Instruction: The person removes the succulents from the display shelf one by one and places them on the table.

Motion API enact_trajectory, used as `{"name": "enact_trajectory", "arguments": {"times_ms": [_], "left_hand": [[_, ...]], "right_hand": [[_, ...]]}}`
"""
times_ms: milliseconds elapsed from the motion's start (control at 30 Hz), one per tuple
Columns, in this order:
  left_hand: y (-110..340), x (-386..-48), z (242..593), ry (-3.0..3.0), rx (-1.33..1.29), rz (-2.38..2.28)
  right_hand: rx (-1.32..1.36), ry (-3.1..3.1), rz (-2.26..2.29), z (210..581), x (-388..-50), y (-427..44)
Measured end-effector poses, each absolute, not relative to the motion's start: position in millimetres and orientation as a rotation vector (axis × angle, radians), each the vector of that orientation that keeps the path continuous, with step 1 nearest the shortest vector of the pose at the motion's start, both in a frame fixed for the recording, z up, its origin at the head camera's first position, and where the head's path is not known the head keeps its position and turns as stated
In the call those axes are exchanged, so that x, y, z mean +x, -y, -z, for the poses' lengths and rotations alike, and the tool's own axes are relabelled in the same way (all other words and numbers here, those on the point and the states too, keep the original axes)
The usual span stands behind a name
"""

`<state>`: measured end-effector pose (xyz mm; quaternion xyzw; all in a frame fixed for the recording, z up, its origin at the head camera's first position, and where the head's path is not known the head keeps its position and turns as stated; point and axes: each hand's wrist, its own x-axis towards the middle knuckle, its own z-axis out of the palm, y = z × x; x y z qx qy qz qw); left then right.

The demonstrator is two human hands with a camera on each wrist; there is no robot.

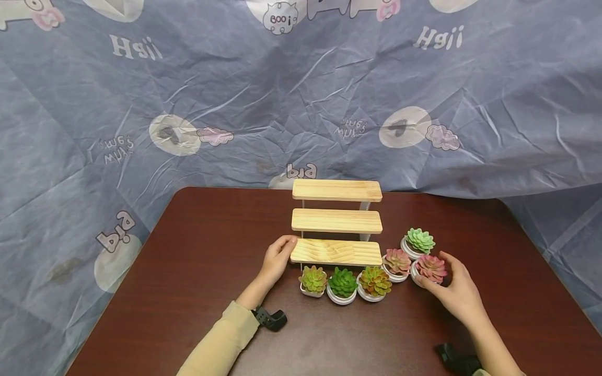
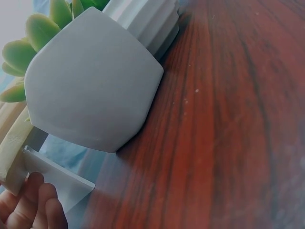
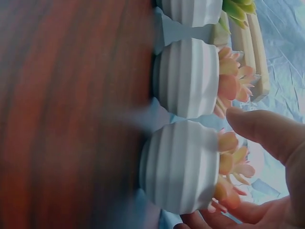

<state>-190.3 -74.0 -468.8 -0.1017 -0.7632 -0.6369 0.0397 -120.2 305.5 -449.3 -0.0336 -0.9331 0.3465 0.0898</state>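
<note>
A three-tier wooden display stand (image 1: 336,221) stands mid-table. My left hand (image 1: 277,257) grips the left end of its lowest plank; in the left wrist view the curled fingers (image 2: 45,202) are at that plank (image 2: 14,150) and a clear support. My right hand (image 1: 453,290) holds a pink succulent in a white pot (image 1: 431,268), thumb on one side and fingers on the other. The right wrist view shows this ribbed pot (image 3: 181,167) near the tabletop; whether it touches is unclear. Beside it are another pink succulent (image 1: 397,261) and a pale green one (image 1: 420,239).
Before the stand sit a yellow-green succulent (image 1: 313,279) in an angular pot, a dark green one (image 1: 343,282) and an orange-green one (image 1: 374,281). The dark wooden table (image 1: 211,235) extends to both sides. A printed blue-grey cloth (image 1: 282,89) hangs behind.
</note>
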Motion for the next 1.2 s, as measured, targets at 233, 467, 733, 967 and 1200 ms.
{"name": "enact_trajectory", "arguments": {"times_ms": [233,467,733,967,1200], "left_hand": [[74.1,-194.2,477.0,2.347,-0.318,1.909],[77.0,-202.7,498.5,2.408,-0.244,1.804],[90.8,-199.0,492.8,2.391,-0.216,1.764],[102.1,-194.5,479.0,2.513,-0.159,1.506],[109.8,-184.1,458.9,2.564,-0.254,1.31]], "right_hand": [[-0.031,2.745,-1.019,442.8,-123.0,-303.8],[-0.032,2.759,-1.018,436.7,-123.1,-299.5],[0.022,2.728,-0.986,429.5,-124.6,-294.5],[0.119,2.711,-0.92,420.1,-126.4,-287.9],[0.168,2.73,-0.9,409.5,-127.1,-276.3]]}}
